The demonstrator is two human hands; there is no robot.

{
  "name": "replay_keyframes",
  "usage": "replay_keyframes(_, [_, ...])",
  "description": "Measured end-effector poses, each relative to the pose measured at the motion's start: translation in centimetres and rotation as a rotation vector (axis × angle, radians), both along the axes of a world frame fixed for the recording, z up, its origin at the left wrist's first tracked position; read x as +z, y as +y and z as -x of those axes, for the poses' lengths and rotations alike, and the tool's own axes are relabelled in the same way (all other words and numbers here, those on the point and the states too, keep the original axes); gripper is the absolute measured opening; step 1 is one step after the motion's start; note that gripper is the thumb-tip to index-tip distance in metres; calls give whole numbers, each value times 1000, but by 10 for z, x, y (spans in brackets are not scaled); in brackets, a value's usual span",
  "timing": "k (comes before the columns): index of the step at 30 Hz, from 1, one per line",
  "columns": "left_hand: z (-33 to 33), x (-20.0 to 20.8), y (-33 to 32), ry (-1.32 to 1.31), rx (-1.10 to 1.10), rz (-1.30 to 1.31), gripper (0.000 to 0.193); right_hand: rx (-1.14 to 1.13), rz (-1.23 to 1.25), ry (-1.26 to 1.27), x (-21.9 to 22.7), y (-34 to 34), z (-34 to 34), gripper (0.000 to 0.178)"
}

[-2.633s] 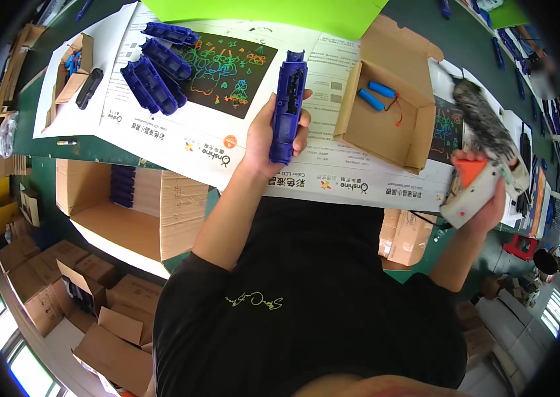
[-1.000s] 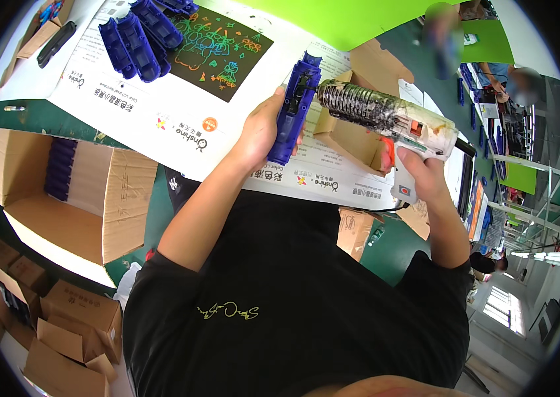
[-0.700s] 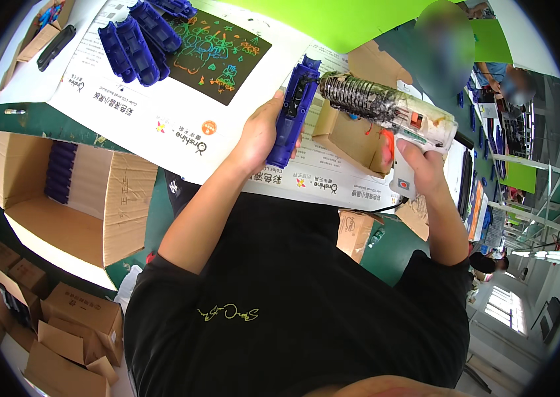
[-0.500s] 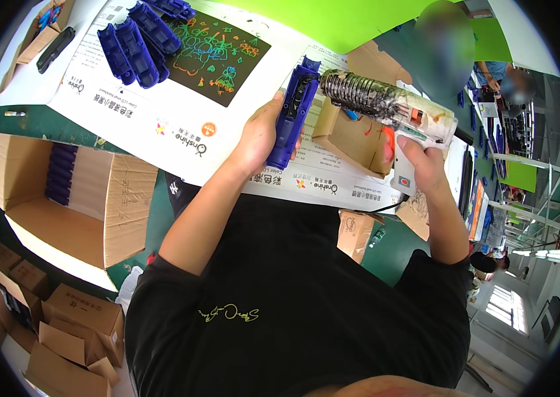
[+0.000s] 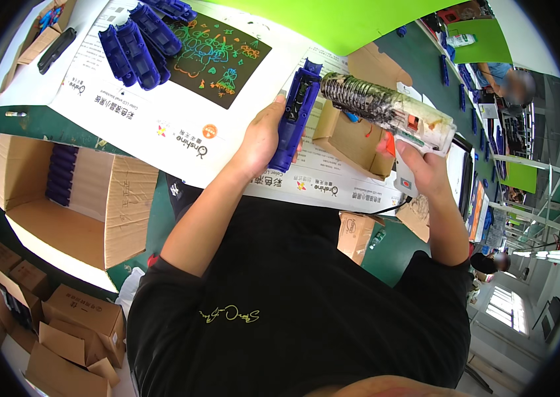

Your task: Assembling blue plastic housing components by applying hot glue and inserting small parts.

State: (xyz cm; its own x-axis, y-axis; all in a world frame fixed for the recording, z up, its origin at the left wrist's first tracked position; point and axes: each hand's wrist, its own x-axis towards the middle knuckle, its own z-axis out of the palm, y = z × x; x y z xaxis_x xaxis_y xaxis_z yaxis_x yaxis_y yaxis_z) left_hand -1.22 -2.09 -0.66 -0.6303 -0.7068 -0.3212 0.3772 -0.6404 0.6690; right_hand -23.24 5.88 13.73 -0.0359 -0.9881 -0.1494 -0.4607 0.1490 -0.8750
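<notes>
My left hand (image 5: 261, 142) is wrapped around a long blue plastic housing half (image 5: 291, 135), tilted with its hollow side up. Dark parts lie inside the upper part of its channel. In my right hand (image 5: 425, 171) is a white, stained glue gun (image 5: 419, 119) with a blackened, ridged front and an orange trigger. Its front end is right beside the upper part of the housing; whether they touch I cannot tell. My fingers are closed round the grip near the trigger.
Several blue housing halves (image 5: 136, 49) lie at the upper left on a printed white sheet (image 5: 121, 119). An open cardboard box (image 5: 353, 142) sits beneath the glue gun. A larger carton (image 5: 124, 212) at left holds more blue pieces. A person (image 5: 502, 76) works at the far right.
The glue gun and my right hand have shifted slightly down, with the grip turned a little. A blurred shape at the upper right is gone. My left hand holds the housing almost still.
</notes>
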Motion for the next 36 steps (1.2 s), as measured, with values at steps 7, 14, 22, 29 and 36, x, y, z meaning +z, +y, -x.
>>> replay_keyframes(7, [0,5,2,-84,26,131,48,13,39,106,8,5,3,28])
replay_keyframes(14, [5,5,10,-187,116,271,50,-12,-31,201,31,12,0,30])
replay_keyframes(22, [-8,12,3,253,168,-108,53,-785,302,-326,20,98,119,46])
replay_keyframes(29, [-14,8,4,269,173,-132,53,-1190,244,-388,-79,183,227,42])
replay_keyframes(36, [-8,-1,10,186,90,-128,54,-769,-335,1099,-105,253,393,81])
